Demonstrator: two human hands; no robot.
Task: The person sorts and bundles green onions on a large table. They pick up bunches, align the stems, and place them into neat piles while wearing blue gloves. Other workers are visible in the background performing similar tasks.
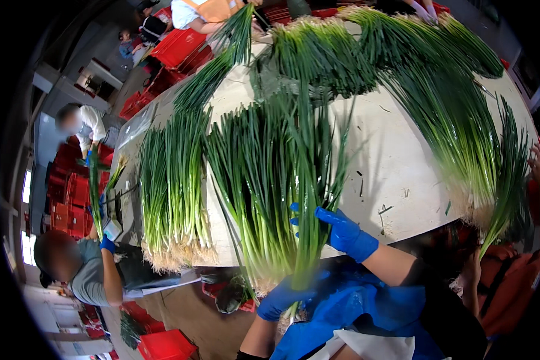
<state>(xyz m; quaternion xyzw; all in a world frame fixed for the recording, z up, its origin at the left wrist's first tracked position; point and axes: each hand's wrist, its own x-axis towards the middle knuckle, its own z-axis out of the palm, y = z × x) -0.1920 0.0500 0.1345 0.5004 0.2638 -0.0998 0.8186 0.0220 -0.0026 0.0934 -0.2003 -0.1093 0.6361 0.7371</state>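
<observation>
In front of me I hold a bunch of green onions [309, 243], its leaves pointing away and its roots near my apron. My left hand [279, 300], in a blue glove, grips the pale stems just above the roots. Higher up, my right hand [352, 237], also gloved in blue, is around the leaves; its thumb lies at the near side and its fingertips show past the far edge. Beneath and left of the held bunch lies a pile of green onions [247, 180] on the white table [396, 162]. Another row of green onions [175, 180] lies farther left, roots over the edge.
More green onion piles lie at the back [319, 54] and right [454, 130]. Leaf scraps [384, 210] dot the tabletop. A co-worker [94, 270] holds onions at left; others stand around the table. Red crates [166, 345] sit on the floor and behind.
</observation>
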